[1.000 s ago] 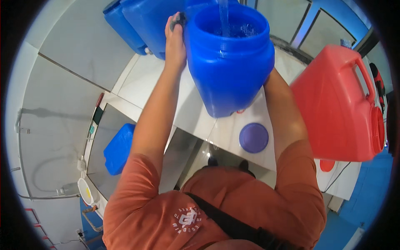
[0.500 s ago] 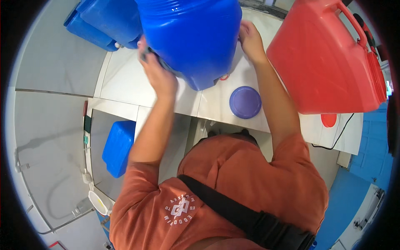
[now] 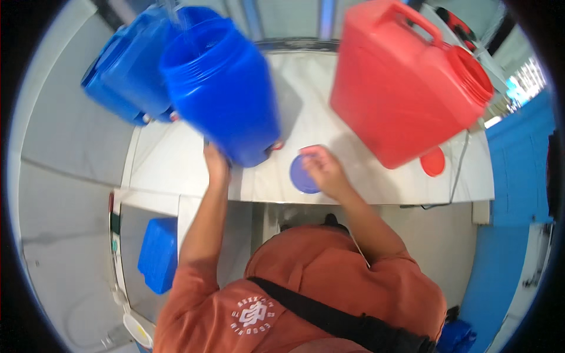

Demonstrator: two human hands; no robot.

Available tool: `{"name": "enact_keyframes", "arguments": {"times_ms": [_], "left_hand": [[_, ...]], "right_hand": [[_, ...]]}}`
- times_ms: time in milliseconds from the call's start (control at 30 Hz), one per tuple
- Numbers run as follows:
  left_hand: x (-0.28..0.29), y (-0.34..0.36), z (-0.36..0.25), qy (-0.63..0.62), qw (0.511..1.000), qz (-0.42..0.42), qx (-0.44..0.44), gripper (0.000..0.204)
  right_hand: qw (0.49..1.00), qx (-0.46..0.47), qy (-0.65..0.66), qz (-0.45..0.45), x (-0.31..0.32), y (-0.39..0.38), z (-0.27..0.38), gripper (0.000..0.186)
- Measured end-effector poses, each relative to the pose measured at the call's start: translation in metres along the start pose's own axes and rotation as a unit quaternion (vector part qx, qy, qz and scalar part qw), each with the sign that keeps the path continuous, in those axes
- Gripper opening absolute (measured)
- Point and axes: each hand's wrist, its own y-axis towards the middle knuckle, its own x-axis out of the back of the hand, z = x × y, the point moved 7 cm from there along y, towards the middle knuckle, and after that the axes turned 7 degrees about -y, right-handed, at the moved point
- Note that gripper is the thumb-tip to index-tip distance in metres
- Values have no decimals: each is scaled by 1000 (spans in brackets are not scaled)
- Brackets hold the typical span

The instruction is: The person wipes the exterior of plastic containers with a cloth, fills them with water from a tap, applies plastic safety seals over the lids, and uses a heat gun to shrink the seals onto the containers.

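Gripping, left hand (image 3: 215, 165): blue jug (image 3: 220, 88) base, upper left.
Right hand (image 3: 322, 170): fingers curled on blue lid (image 3: 300, 175), center bench (image 3: 176, 167).
Red jug (image 3: 406, 88): upper right.

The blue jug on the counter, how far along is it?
The blue jug stands open on the counter, with water streaming into its mouth. The left hand steadies its base while the right hand rests on the blue lid. The lid is not yet on the jug.

My sleeves: orange. Jug (image 3: 226, 88) by my left hand (image 3: 215, 160) blue, lid (image 3: 303, 175) blue, other jug (image 3: 406, 82) red w/ red cap (image 3: 433, 161).
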Motion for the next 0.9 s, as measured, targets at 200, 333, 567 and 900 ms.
{"name": "enact_keyframes", "arguments": {"times_ms": [200,333,567,900], "left_hand": [[-44,-153,-34,3,997,-21,-71,56],[-136,-190,-110,348,830,266,-346,79],[-59,-89,-219,168,876,-41,-449,89],[-74,-33,-198,65,907,84,-408,96]], "right_hand": [[962,-51,168,210,-57,-35,62,58],[850,-176,474,150,-68,-34,69,59],[950,201,241,-10,-1,84,167,56],[957,283,55,-19,8,173,220,42]]}}
